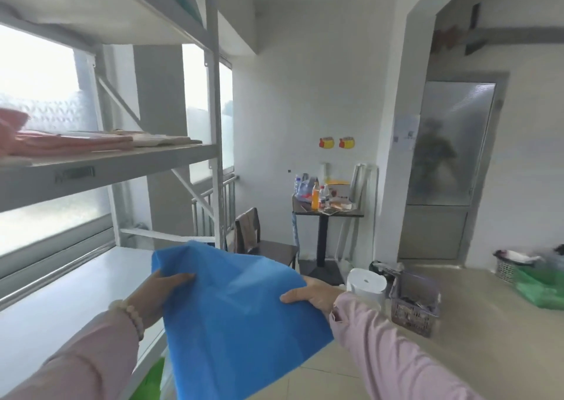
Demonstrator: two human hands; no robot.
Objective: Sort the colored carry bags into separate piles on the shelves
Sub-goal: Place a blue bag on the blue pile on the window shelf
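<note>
- Two hands are used on one flat blue non-woven carry bag (241, 308). Its left edge is gripped by the left hand (158, 291), whose fingers are closed over the cloth. Its right edge is pinched by the right hand (316, 292), thumb on top and fingers beneath.
- The bag is held in the air, spread wide between the hands, just beside the front of the white lower shelf (61, 292) of the grey metal rack (213, 124). This spread is judged to keep it flat for stacking.
- A pile of folded pink bags (61, 144) and, beside it, a pile of cream bags (161, 139) are seen on the middle shelf (137, 167), so colours appear to be kept apart.
- No blue pile is visible, and the lower shelf is judged a likely place for one.
- A bright green bag (152, 378) is partly seen below the blue one, with its support hidden.
</note>
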